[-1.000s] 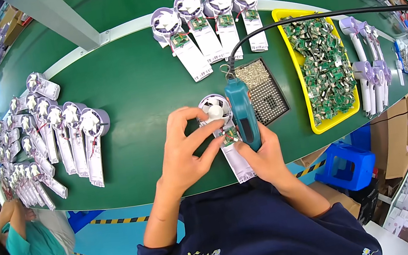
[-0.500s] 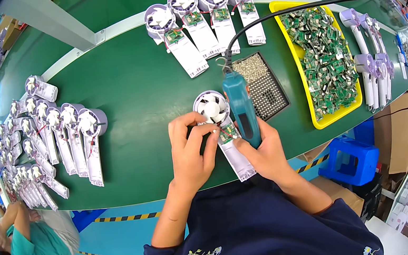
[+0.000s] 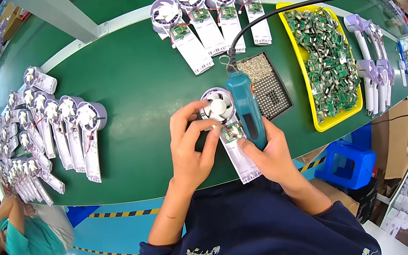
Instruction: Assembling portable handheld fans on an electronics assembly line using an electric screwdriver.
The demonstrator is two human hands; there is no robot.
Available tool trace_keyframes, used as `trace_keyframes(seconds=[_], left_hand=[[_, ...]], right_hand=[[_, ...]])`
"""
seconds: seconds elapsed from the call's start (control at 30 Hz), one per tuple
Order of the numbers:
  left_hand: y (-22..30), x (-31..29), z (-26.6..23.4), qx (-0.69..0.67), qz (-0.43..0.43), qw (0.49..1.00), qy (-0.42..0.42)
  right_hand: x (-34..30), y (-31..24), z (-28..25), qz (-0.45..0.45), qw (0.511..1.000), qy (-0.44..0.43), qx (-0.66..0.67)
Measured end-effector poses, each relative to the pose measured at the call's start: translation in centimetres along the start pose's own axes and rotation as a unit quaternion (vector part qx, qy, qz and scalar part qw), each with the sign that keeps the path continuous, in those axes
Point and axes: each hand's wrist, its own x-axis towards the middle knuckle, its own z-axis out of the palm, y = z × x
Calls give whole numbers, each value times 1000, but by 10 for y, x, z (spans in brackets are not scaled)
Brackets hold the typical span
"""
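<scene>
A white-and-lilac handheld fan housing [image 3: 244, 162] lies on the green table in front of me, its round fan head [image 3: 217, 106] away from me. A green circuit board [image 3: 232, 132] sits in its handle. My left hand [image 3: 190, 148] pinches a small white plug [image 3: 215, 125] between thumb and forefinger, just above the board's upper end; its other fingers reach over the fan head's left side. My right hand [image 3: 272, 158] is closed round the lower body of a teal electric screwdriver [image 3: 246, 104], its thumb on the handle beside the board. The screwdriver's lower end is hidden.
Behind the screwdriver lies a black perforated tray of small screws [image 3: 277, 93]. A yellow bin [image 3: 312, 102] of circuit boards stands to the right. More fan housings [image 3: 194, 57] line the back and the left side. A black cord [image 3: 312, 2] arches overhead. At left sits another person [image 3: 31, 229].
The view has shifted slightly, moving the fan and hands a little rightward in it. My left fingers have lifted and spread somewhat around the fan head. The right hand keeps its hold on the screwdriver.
</scene>
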Motion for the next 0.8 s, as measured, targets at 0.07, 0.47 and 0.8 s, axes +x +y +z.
trace_keyframes(seconds=[0.07, 0.47, 0.8], left_hand=[[1, -1, 1, -51, -51, 997, 28], [-2, -4, 0, -36, -13, 998, 41], [8, -13, 2, 70, 56, 996, 30]], right_hand=[[-2, 0, 4, -13, 1000, 6, -2], [-4, 4, 4, -24, 998, 25, -48], [-5, 4, 5, -21, 999, 7, -44]])
